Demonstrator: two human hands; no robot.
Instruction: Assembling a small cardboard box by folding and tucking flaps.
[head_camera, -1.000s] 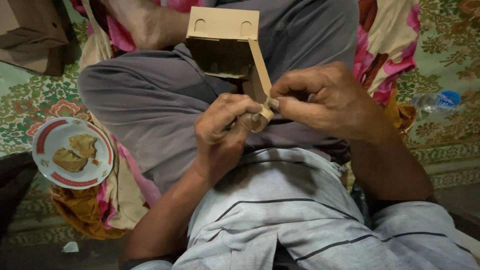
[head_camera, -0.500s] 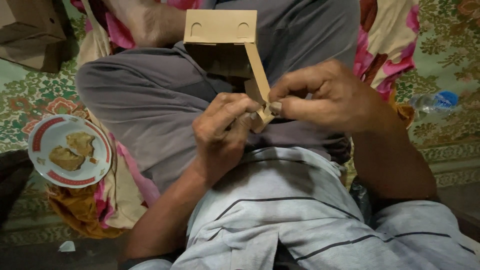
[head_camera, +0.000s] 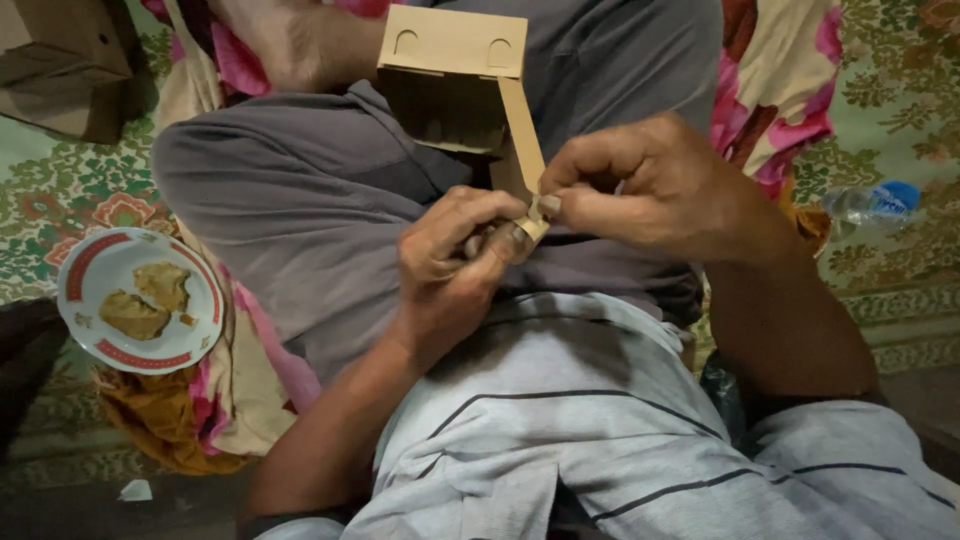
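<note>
Fingers (head_camera: 505, 238) of left hand (head_camera: 450, 265) curled tight, pinching lower end of cardboard strip (head_camera: 522, 140); right hand (head_camera: 655, 190) pinches same end from opposite side. Strip runs up, away, to folded cardboard box (head_camera: 450, 75) over lap. Both hands equally near.

Hidden and cut off
The cardboard strip's (head_camera: 522, 130) lower end vanishes inside both grips; the brown box (head_camera: 60, 60) runs past the frame's edge.

A tan cardboard box (head_camera: 452, 75) lies over the lap, brown cartons (head_camera: 60, 60) top left.
</note>
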